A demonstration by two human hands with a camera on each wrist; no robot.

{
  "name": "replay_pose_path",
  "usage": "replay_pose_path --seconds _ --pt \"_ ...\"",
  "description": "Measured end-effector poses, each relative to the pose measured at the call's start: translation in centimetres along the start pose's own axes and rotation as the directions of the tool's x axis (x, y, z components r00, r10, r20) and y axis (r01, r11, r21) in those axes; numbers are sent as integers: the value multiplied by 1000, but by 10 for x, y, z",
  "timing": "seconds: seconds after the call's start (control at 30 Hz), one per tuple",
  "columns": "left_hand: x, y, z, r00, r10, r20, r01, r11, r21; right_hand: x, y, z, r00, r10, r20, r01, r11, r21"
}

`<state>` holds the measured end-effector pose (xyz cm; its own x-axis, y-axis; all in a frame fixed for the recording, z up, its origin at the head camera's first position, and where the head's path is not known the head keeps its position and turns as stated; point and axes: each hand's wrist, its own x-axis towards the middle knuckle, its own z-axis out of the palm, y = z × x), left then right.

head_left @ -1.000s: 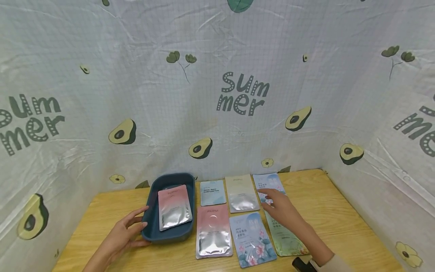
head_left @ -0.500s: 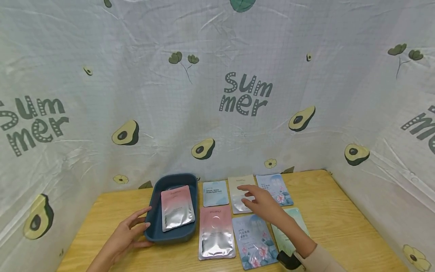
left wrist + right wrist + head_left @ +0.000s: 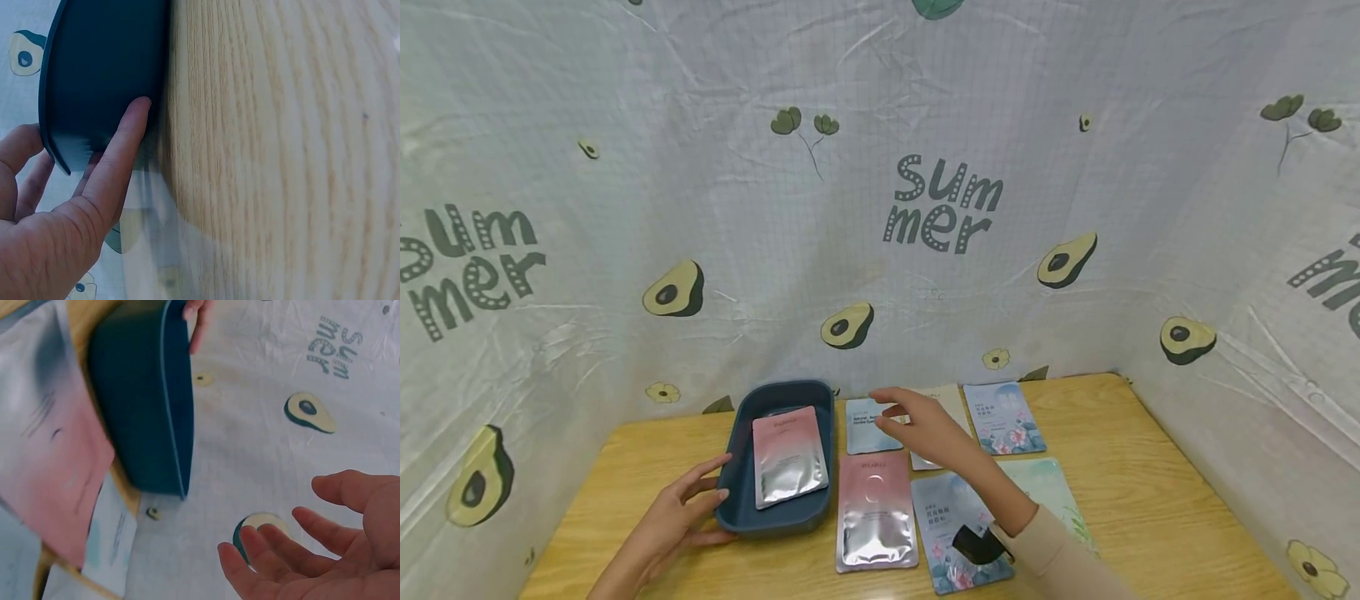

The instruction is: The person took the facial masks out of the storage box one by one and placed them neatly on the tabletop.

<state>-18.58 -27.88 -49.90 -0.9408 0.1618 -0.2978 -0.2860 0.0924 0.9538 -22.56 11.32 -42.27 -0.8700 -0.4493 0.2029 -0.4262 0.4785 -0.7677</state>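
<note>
My left hand (image 3: 681,508) rests at the left side of a dark blue plastic bin (image 3: 778,527), fingertips on its rim and outer wall. One long finger (image 3: 119,150) lies straight along that wall in the left wrist view. A pink and silver sachet (image 3: 790,454) lies inside the bin. My right hand (image 3: 917,425) is over the back row with its fingers loosely spread, holding nothing. It partly covers a small light blue packet (image 3: 861,437) and a cream and silver sachet (image 3: 951,404). In the right wrist view, the right fingers (image 3: 269,550) are apart from any packet.
Another pink and silver sachet (image 3: 876,508) lies right of the bin. Beside it is a blue flowered packet (image 3: 943,508), partly under the right forearm. A similar packet (image 3: 1003,417) and a pale green one (image 3: 1045,483) lie farther right. Printed sheeting (image 3: 940,333) walls the wooden table (image 3: 1135,492).
My right hand has moved left, from the far blue flowered packet across the cream sachet to the small light blue packet. My left hand has stayed at the bin.
</note>
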Motion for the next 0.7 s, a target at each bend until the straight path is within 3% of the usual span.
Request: replay_pose_path --seconds 0.2,0.3,0.47,0.7 --pt "1 -2 1 1000 6 -3 -6 1000 8 25 -17 9 998 18 63 -22 998 66" --pt "1 -3 0 1000 14 20 -14 1000 -3 37 -24 14 993 56 102 -72 984 160" --pt "-1 -3 -3 999 21 25 -20 1000 -4 61 -34 28 976 125 180 -180 927 330" --pt "-2 -1 -2 1000 14 20 -14 1000 1 95 -46 45 931 242 274 -335 865 373"
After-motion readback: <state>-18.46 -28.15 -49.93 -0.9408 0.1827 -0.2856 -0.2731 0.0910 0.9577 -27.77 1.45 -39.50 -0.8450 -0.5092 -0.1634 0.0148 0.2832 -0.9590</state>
